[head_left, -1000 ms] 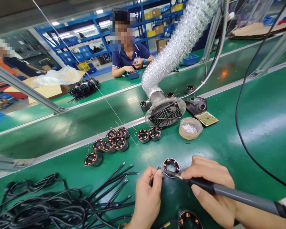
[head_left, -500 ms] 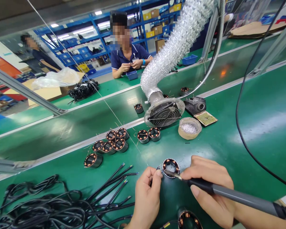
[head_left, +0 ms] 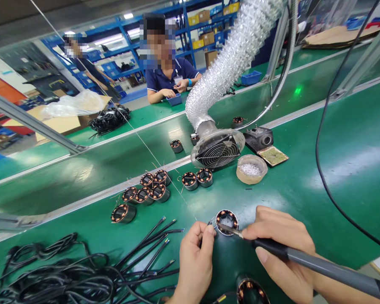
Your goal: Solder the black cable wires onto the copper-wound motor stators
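My right hand (head_left: 281, 245) is closed round a soldering iron (head_left: 316, 257), whose metal tip reaches over the near rim of a motor stator (head_left: 227, 216) with copper windings. My left hand (head_left: 196, 253) pinches a thin dark cable end (head_left: 210, 223) between thumb and fingertips, right at the stator's left side. Most of that cable is hidden by the fingers. Close to my left wrist, another stator (head_left: 251, 291) is partly cut off by the bottom edge. Black cables (head_left: 66, 274) with stripped ends lie in a heap to the left.
Several stators (head_left: 152, 190) stand beyond the cables, by the metal rail. A fume extractor (head_left: 220, 150) hangs on a silver duct, near a solder bowl (head_left: 251, 169) and an iron stand with sponge (head_left: 272, 156). Stators sit on the belt (head_left: 139, 156) behind. A person works opposite.
The soldering iron's tip has shifted slightly right, while my left hand stays put. Stators on the belt have moved left. A background person has moved right, and the reflected light turned from orange to green.
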`<state>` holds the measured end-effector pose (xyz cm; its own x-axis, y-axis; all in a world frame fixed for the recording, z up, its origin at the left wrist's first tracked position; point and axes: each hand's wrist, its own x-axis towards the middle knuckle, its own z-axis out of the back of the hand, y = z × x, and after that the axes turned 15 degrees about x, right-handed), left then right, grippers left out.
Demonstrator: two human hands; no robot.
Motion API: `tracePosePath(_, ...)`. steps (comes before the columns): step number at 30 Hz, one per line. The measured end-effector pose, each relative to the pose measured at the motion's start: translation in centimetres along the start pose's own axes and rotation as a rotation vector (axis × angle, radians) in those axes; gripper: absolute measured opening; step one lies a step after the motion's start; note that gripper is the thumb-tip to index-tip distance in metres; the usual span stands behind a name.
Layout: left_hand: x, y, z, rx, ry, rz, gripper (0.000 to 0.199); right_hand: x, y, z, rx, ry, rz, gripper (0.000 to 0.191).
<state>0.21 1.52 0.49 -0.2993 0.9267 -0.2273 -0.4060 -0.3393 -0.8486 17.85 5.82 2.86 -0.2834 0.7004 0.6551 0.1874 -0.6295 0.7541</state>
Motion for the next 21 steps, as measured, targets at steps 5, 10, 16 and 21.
tracePosePath(5, -0.1, 0.0, 0.0, 0.011, -0.009, -0.005, 0.048, 0.2, 0.2, -0.1, 0.007, 0.011, -0.012, 0.017)
tracePosePath(10, -0.1, 0.1, 0.0, -0.028, 0.004, 0.011, 0.047, 0.6, 0.3, -0.1, -0.004, 0.042, 0.007, 0.018)
tracePosePath(16, 0.0, 0.1, 0.0, -0.027, 0.02, 0.014, 0.044, 1.0, 0.5, 0.2, -0.055, 0.109, 0.115, 0.022)
tracePosePath(21, -0.1, 0.4, 0.0, -0.026, 0.032, 0.025, 0.046, 1.0, 0.8, 0.5, -0.056, 0.078, 0.117, 0.029)
